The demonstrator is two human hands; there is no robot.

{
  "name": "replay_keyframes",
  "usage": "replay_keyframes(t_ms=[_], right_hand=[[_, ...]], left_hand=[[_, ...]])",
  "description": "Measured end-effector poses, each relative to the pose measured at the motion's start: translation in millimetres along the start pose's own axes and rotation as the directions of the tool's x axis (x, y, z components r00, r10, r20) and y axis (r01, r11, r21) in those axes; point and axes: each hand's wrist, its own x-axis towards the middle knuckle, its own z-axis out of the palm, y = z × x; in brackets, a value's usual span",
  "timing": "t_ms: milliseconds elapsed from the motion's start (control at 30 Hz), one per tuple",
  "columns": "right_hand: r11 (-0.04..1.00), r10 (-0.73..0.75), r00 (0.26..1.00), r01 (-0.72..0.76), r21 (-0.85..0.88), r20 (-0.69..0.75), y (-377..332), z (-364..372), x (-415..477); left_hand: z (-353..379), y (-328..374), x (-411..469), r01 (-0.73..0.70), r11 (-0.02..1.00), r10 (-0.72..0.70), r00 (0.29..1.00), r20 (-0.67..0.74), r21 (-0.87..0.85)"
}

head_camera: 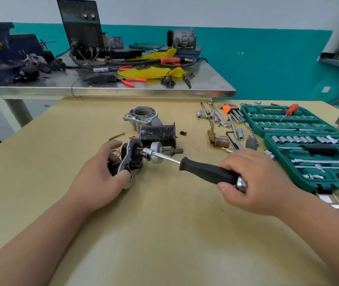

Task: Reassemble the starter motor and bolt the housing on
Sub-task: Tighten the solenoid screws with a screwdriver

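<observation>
Left hand (100, 168) curls round the starter motor's end assembly (130, 159), low on the tan table (164, 223). Right hand (253, 178) wraps the socket driver (207, 172) by its black handle, tip seated on the assembly. Black housing (157, 134) lies just behind it.

**Arrangement of parts on the table (164, 223).**
The housing (135, 118) lies behind the motor body (157, 133); the socket case (268, 141) sits along the right edge.

A steel table (154, 92) stands against a wall (267, 65) painted teal below, white above. Before it lies a tan worktop (164, 234); under it, pale grey floor (40, 108).
</observation>
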Motion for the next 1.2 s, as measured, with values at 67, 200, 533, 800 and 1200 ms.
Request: replay_keyframes(t_ms=[67, 200, 533, 800, 1200], right_hand=[[0.988, 0.109, 0.994, -0.106, 0.113, -0.017, -15, -4, 2], [0.947, 0.208, 0.975, -0.222, 0.231, 0.084, -27, 1, 8], [0.919, 0.202, 0.979, -0.200, 0.341, 0.028, -24, 2, 4], [0.909, 0.192, 0.981, -0.182, 0.375, 0.010, -28, 3, 4], [0.909, 0.188, 0.982, -0.181, 0.375, 0.018, -31, 5, 5]], left_hand=[[-1, -2, 2, 0.022, 0.999, -0.022, 1.000, 0.004, -0.023], [-2, -1, 2, 0.025, 1.000, -0.025, 1.000, 0.018, -0.017], [-2, 2, 2, 0.021, 0.999, -0.020, 1.000, 0.020, -0.043], [-1, 0, 2, 0.016, 0.999, -0.015, 1.000, 0.017, -0.029], [-2, 2, 2, 0.013, 0.999, -0.012, 1.000, 0.017, -0.035]])
